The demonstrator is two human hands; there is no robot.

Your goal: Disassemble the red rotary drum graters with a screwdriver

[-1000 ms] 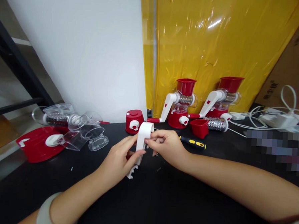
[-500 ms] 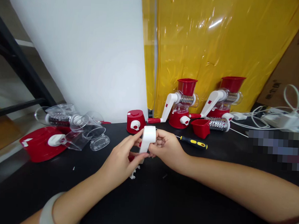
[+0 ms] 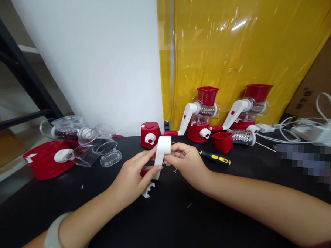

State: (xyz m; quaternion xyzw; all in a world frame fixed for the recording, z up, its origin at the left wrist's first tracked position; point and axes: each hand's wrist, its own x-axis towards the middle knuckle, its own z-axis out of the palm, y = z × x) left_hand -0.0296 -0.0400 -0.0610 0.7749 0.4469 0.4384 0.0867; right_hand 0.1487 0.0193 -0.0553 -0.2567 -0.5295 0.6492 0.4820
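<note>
A white plastic crank arm [image 3: 163, 146] with a rounded top end is held upright above the black table. My left hand [image 3: 135, 176] grips its lower part between thumb and fingers, with something red partly hidden behind the thumb. My right hand [image 3: 189, 162] is closed at the upper right side of the arm, thumb and fingertips pinched against it. Under my left hand lies a small white plastic piece [image 3: 148, 190] with notched edges. A red grinder base [image 3: 149, 134] with a white knob stands just beyond the hands. To the right lies a black-and-yellow screwdriver [image 3: 215, 158], its shaft partly behind my right hand.
Two rotary graters [image 3: 200, 129] [image 3: 245, 120] stand at the back right, beside a red hopper [image 3: 222, 141] and a metal drum [image 3: 241, 137]. Another grater [image 3: 48, 160] lies on its side at left. White cables [image 3: 287, 132] run along the right. Small bits lie on the table [image 3: 160, 227].
The crank arm has risen slightly and turned, showing more of its length. My right hand has shifted a little at its top end; the left thumb is slightly lower on it.
</note>
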